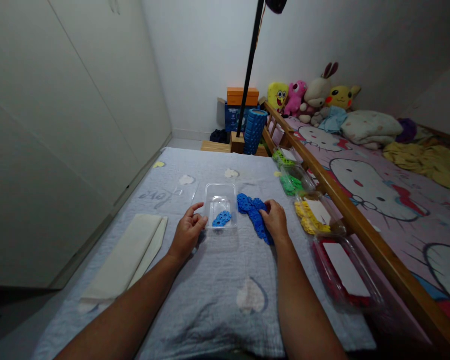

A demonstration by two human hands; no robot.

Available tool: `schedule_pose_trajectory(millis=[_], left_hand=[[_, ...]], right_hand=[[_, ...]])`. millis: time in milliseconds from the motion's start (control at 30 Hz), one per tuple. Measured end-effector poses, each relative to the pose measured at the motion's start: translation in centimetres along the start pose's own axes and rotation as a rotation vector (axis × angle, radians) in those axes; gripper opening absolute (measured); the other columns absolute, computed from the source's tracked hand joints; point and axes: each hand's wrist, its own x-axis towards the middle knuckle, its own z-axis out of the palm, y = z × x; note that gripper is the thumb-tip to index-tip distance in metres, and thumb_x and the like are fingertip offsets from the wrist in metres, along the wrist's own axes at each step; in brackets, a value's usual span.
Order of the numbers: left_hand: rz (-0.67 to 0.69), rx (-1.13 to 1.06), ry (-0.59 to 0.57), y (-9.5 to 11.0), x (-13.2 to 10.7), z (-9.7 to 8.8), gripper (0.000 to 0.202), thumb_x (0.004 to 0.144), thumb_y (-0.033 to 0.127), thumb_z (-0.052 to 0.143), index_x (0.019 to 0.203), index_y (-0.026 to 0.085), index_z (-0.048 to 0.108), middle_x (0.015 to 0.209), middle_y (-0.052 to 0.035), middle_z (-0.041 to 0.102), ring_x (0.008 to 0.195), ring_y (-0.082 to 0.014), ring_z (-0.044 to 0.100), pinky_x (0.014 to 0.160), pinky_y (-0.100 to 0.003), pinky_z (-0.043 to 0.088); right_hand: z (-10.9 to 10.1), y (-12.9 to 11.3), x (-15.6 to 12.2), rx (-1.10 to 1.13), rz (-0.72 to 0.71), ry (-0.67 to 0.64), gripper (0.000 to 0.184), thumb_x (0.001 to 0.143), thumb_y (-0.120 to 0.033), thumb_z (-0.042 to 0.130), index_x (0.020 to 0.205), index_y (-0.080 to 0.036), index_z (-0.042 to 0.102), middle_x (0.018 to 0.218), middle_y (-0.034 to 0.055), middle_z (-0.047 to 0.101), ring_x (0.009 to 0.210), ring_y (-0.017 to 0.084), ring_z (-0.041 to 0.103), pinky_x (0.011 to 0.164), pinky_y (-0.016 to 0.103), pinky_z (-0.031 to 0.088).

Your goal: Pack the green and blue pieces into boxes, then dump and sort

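Observation:
A clear plastic box (209, 200) stands open on the cloth in front of me, with several blue snowflake discs (222, 218) lying at its near end. My left hand (189, 229) is beside the box's left wall, fingers apart and partly curled, holding nothing that I can see. To the right of the box, more blue snowflake discs (255, 215) lie in a heap of overlapping rows. My right hand (276, 220) is at the heap's right side, thumb and fingers closed on some of the discs. Its fingertips are partly hidden.
Along the right edge stand clear boxes of red pieces (345, 272), yellow pieces (311, 215), green pieces (292, 185) and light green pieces (284, 157). A wooden bed rail (345, 212) runs behind them. Folded cream cloth (125, 257) lies left. A black pole (249, 70) rises beyond the table.

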Motion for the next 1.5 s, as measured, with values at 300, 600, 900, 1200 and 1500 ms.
schedule_pose_trajectory(millis=[300,600,900,1200,1500], left_hand=[[0.001,-0.005,0.001,-0.2,0.0,-0.1,0.056,0.083,0.041,0.066,0.132,0.018,0.053,0.062,0.0093,0.039,0.053,-0.0089,0.036,0.052,-0.020,0.029],[-0.002,0.006,-0.005,-0.4,0.1,-0.1,0.056,0.083,0.041,0.066,0.132,0.019,0.053,0.062,0.0093,0.039,0.052,-0.0088,0.037,0.050,-0.019,0.029],[0.004,0.003,-0.009,-0.1,0.1,0.0,0.056,0.083,0.040,0.066,0.133,0.018,0.053,0.061,0.0098,0.036,0.052,-0.0084,0.035,0.050,-0.019,0.028],[0.008,0.027,-0.021,-0.3,0.2,-0.1,0.056,0.084,0.040,0.064,0.134,0.017,0.052,0.062,0.0098,0.037,0.053,-0.0086,0.035,0.052,-0.019,0.029],[0.013,0.018,-0.024,-0.5,0.2,-0.2,0.056,0.085,0.040,0.064,0.134,0.018,0.052,0.062,0.0097,0.036,0.052,-0.0081,0.034,0.051,-0.020,0.028]], right_hand=[[-1.0,0.2,0.1,0.399,0.106,-0.002,0.024,0.079,-0.037,0.055,0.086,-0.019,0.069,0.080,0.0044,0.072,0.076,0.021,0.063,0.074,0.032,0.050],[-1.7,-5.7,-1.5,0.738,-0.049,-0.010,0.024,0.081,-0.037,0.062,0.098,-0.021,0.068,0.085,0.0030,0.069,0.079,0.019,0.062,0.080,0.033,0.049],[-0.2,-9.9,-4.3,0.331,-0.328,-0.120,0.009,0.085,-0.023,0.064,0.082,-0.023,0.072,0.102,0.0052,0.066,0.107,0.024,0.053,0.100,0.042,0.035],[-0.9,-5.1,-1.2,0.180,-0.096,0.119,0.024,0.089,-0.019,0.052,0.100,-0.020,0.073,0.118,0.0088,0.067,0.116,0.026,0.051,0.102,0.040,0.035],[-0.4,-1.9,0.1,-0.185,0.147,-0.117,0.041,0.093,-0.024,0.054,0.133,-0.022,0.061,0.139,0.0097,0.060,0.123,0.031,0.048,0.097,0.040,0.036]])
